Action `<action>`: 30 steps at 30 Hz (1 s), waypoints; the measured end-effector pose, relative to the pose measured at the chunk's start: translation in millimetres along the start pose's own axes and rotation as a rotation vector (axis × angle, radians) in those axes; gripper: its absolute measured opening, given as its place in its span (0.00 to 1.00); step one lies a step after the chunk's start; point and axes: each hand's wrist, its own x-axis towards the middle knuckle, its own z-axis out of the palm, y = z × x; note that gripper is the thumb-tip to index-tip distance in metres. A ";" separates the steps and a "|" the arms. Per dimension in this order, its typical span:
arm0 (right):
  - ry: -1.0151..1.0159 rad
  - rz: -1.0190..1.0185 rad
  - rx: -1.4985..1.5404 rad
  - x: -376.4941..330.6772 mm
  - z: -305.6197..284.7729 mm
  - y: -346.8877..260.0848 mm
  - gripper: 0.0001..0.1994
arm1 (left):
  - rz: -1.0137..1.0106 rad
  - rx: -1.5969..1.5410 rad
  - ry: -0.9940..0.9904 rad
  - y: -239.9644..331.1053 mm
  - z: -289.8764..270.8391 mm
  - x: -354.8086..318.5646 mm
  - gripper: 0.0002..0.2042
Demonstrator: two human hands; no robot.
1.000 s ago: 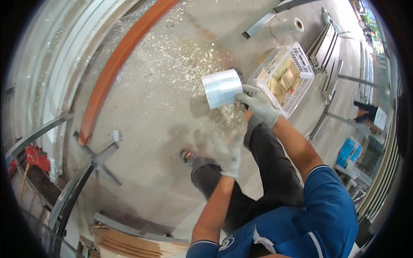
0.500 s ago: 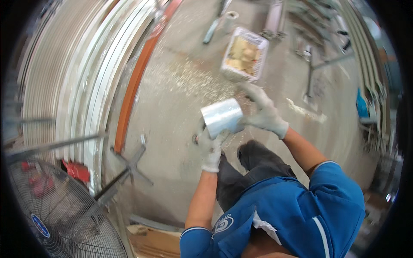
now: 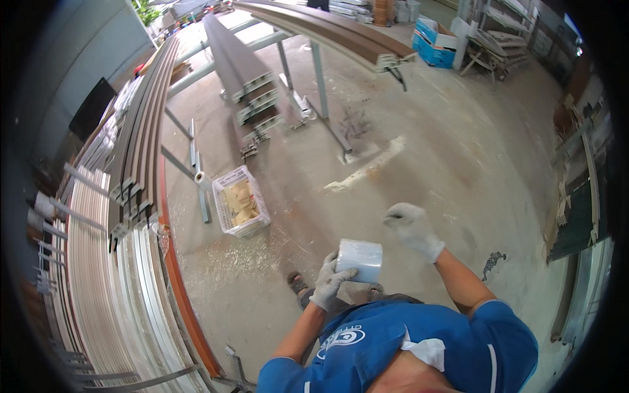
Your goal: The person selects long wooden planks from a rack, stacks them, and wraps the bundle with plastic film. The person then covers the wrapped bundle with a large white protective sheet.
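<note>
My gloved left hand [image 3: 331, 283] grips a short, wide roll of pale bluish plastic film [image 3: 360, 260] from its left side, with fingers wrapped around the lower edge. The roll is held in front of my body at waist height. My right hand [image 3: 413, 228], also in a pale glove, is raised up and to the right of the roll, apart from it. Its fingers are curled together toward the left; whether anything thin is pinched in them does not show.
A white plastic basket [image 3: 242, 202] with tan pieces stands on the floor ahead left, beside a small roll [image 3: 202, 178]. Long brown profiles [image 3: 246, 72] rest on metal racks ahead. Pale profiles [image 3: 141, 288] and an orange bar [image 3: 183, 295] lie left. A blue-white box [image 3: 435, 44] stands far right.
My view has swung to the right and up, so the racks ahead show and the fan is gone. My right hand has moved away from the roll, its fingers now curled. The left still holds the roll.
</note>
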 end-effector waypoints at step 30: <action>0.414 -0.471 0.480 495.9 -222.2 129.2 0.35 | -0.059 -0.093 0.058 127.8 110.0 420.3 0.24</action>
